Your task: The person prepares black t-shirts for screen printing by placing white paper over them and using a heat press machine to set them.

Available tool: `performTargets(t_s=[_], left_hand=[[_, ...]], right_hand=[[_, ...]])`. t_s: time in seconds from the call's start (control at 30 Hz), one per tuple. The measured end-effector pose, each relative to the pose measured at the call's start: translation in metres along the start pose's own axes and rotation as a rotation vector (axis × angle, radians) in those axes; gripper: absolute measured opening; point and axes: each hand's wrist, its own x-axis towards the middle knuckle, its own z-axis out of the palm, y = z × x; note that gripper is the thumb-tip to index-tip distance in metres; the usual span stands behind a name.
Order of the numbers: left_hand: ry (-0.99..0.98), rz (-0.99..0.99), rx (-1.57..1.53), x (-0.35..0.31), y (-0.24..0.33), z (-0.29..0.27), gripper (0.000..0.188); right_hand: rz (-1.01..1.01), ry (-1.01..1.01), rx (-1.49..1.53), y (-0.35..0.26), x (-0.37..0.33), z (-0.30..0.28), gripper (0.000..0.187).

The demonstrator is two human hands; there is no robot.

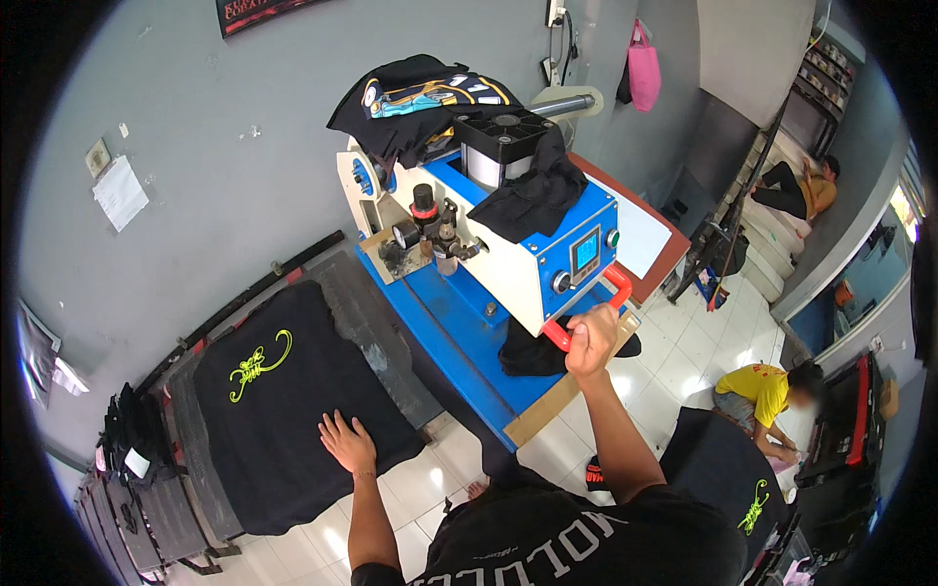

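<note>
My right hand (pixel 592 338) is wrapped round the red handle (pixel 618 283) at the front of a blue and white heat press (pixel 528 283). A lit display (pixel 586 251) and a black knob sit on its blue front panel. Black cloth (pixel 532 354) pokes out from beneath the press head. To the left, my left hand (pixel 348 444) lies flat with fingers spread on a black T-shirt (pixel 293 420) with a yellow-green print. That shirt is laid over a dark grey board. What the cloth under the press looks like in full is hidden.
Black printed cloth (pixel 420 112) and another dark cloth (pixel 532 200) drape over the machine. Folded dark garments (pixel 137 430) lie at far left. A second printed black shirt (pixel 718 469) is at lower right, near a crouching person in yellow (pixel 757 393). Another person (pixel 819 190) sits on the stairs.
</note>
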Motion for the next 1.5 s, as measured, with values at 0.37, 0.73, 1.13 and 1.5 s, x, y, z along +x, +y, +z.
performTargets(t_s=[0.37, 0.73, 1.13, 1.5], left_hand=[[-0.015, -0.027, -0.017, -0.002, 0.005, -0.011, 0.049], [-0.002, -0.016, -0.017, 0.0, 0.006, -0.006, 0.048], [0.033, -0.001, -0.015, 0.004, 0.009, -0.001, 0.047], [0.041, -0.009, -0.013, 0.009, 0.002, 0.001, 0.046]], right_hand=[[0.014, -0.001, -0.026, -0.004, 0.002, 0.001, 0.019], [-0.002, 0.005, -0.012, 0.0, -0.001, 0.001, 0.023], [-0.087, 0.046, 0.032, 0.019, -0.003, 0.008, 0.031], [-0.172, 0.029, 0.026, 0.034, -0.005, 0.01, 0.052]])
